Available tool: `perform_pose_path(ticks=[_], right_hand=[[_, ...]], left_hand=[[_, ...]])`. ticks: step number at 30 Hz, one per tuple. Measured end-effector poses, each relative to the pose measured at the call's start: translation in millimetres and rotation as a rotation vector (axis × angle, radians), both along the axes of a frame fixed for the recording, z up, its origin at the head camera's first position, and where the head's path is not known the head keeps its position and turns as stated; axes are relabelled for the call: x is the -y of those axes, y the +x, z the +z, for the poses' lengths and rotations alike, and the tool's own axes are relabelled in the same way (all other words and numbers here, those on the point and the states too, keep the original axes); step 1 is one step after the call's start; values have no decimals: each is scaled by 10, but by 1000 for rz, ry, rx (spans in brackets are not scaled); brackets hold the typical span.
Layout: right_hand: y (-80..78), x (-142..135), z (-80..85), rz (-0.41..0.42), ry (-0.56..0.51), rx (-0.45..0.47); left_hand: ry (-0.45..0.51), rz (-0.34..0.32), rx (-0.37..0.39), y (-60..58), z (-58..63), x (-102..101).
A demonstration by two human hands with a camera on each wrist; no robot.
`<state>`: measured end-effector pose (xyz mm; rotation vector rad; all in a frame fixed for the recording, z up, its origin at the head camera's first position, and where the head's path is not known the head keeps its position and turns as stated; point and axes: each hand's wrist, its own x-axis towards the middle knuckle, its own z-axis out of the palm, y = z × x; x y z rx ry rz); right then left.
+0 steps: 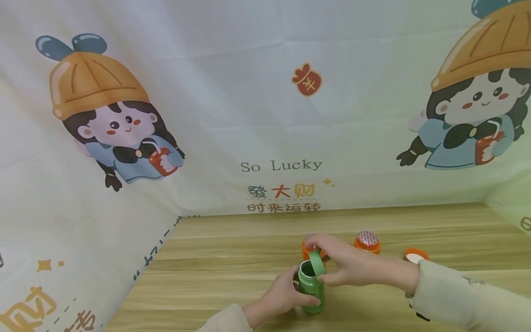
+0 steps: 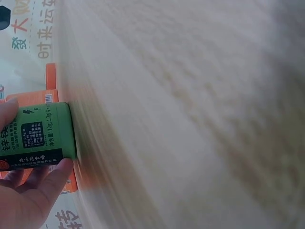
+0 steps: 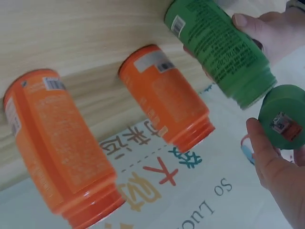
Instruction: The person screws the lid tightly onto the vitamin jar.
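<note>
A green plastic bottle (image 1: 312, 291) stands upright on the table with its mouth uncovered. My left hand (image 1: 283, 293) grips its body, fingers and thumb wrapped round the sides; the black-banded label (image 2: 35, 157) shows in the left wrist view. Just above the mouth, my right hand (image 1: 352, 265) pinches the green screw cap (image 1: 317, 263), tilted on edge and lifted off the opening. A small sticker (image 3: 283, 126) marks the cap's top in the right wrist view. Close behind the green bottle is an orange bottle (image 3: 164, 98), partly covered by my right hand in the head view.
A second orange bottle (image 1: 368, 242) stands further right, with a patterned seal over its mouth and no cap on. To the right lies an orange cap (image 1: 416, 254), white inside, beside my right sleeve (image 1: 456, 290). A printed cloth (image 1: 282, 115) hangs behind the wooden table (image 1: 199, 267).
</note>
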<state>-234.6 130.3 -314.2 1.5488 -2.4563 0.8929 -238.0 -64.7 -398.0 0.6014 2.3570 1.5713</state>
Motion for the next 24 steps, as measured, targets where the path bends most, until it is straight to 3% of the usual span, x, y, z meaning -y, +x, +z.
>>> perform_pose_path(ticks=[8, 15, 24], right_hand=[[-27, 25, 34, -9, 9, 6], [-20, 18, 40, -30, 110, -81], [-54, 48, 42, -16, 171, -53]], left_hand=[[28, -17, -4, -8, -17, 4], [21, -14, -6, -2, -2, 3], [5, -33, 6, -23, -7, 3]])
